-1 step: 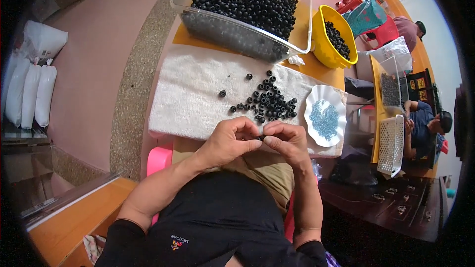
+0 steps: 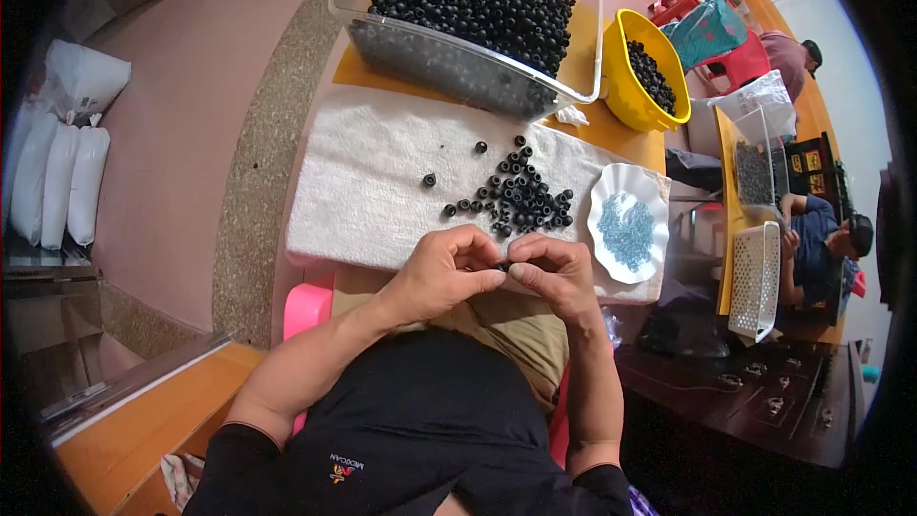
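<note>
Both hands meet just beyond the near edge of a white towel (image 2: 363,167). My left hand (image 2: 441,270) pinches a small black round piece (image 2: 503,267), mostly hidden by the fingers. From the other side, my right hand (image 2: 557,275) grips the same piece between thumb and fingertips. Beyond the fingers lies a loose pile of black round bead-like pieces with holes (image 2: 523,201), and a few sit apart to its left. Right of the pile stands a white scalloped plate (image 2: 659,229) bearing small pale blue bits (image 2: 626,234), too small to name.
A clear plastic bin (image 2: 599,38) full of black pieces stands at the far side, with a yellow basin (image 2: 616,91) of them to its right. White sacks (image 2: 59,186) stand at left. At right, a person (image 2: 820,239) sits by a white perforated basket (image 2: 755,282).
</note>
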`<state>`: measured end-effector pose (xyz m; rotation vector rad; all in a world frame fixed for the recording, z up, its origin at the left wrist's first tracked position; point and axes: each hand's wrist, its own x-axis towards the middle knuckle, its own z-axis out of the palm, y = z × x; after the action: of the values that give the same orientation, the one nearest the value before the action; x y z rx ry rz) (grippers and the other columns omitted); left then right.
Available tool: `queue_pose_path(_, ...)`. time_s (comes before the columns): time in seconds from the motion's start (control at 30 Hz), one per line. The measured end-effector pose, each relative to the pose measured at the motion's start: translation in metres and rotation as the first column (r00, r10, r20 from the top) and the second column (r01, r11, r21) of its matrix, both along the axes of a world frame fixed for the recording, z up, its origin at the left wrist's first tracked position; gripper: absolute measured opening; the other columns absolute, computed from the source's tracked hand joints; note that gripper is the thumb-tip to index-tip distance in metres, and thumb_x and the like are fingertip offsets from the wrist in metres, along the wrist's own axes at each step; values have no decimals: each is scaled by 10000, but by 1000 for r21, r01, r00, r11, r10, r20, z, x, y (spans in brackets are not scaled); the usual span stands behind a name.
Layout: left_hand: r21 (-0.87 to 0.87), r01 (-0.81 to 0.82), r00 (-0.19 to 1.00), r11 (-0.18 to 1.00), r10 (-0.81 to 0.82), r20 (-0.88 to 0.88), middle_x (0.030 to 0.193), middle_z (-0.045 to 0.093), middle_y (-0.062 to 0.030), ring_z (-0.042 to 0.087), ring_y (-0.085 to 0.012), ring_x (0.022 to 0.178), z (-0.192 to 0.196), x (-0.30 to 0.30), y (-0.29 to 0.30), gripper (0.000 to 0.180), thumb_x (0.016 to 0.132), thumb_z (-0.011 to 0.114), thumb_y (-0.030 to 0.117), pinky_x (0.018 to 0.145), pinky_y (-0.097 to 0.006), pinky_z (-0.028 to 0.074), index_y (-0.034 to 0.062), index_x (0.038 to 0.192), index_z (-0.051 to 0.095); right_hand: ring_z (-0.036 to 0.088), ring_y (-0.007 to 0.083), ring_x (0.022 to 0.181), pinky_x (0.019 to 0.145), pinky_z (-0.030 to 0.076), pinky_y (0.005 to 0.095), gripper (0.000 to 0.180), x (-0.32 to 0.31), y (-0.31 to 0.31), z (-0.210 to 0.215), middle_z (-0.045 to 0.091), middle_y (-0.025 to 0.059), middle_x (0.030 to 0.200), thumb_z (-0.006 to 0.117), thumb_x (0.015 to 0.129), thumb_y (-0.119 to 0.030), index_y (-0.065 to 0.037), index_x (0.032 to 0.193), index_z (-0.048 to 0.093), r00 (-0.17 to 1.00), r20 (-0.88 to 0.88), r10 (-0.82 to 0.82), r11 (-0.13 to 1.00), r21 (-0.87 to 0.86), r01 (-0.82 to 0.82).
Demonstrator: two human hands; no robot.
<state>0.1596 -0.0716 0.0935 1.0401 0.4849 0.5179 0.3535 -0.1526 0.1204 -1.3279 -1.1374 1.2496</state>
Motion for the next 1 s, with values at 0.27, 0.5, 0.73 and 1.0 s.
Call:
queue_pose_path(0.27, -64, 19, 1000, 998, -17, 20, 894, 641, -12, 612, -68, 802, 1, 0, 0, 187, 831, 729, -2, 706, -226, 528, 11, 976, 612, 613, 180, 939, 856, 495, 310, 96, 0, -2, 4, 665, 100, 949, 704, 810, 17, 34, 899, 672, 998, 53, 13, 1000, 19, -14)
queue_pose_path(0.5, -104, 80, 997, 991, -78, 17, 889, 639, -20, 618, -75, 806, 1, -1, 1, 160, 847, 713, -10, 724, -226, 529, -5, 968, 610, 613, 171, 933, 840, 493, 304, 80, -3, -5, 2, 663, 96, 937, 700, 820, -11, 22, 889, 674, 996, 87, -8, 1000, 9, 7)
queue_pose_path(0.73, -115, 78, 996, 990, -74, 42, 879, 647, -28, 630, -87, 801, 4, -1, 0, 141, 851, 710, -11, 718, -235, 538, -10, 952, 612, 611, 170, 911, 820, 489, 296, 104, -6, -7, 11, 648, 80, 936, 684, 834, -59, 3, 917, 687, 983, 182, 9, 999, -34, -3)
queue_pose_path(1.0, -178, 90, 995, 980, -82, 51, 849, 655, -47, 643, -103, 768, 5, -1, 0, 140, 856, 708, -2, 695, -244, 543, -16, 954, 610, 624, 203, 880, 785, 496, 310, 119, -7, -12, 10, 651, 95, 946, 667, 852, -69, -26, 959, 694, 932, 361, 15, 995, 82, -48)
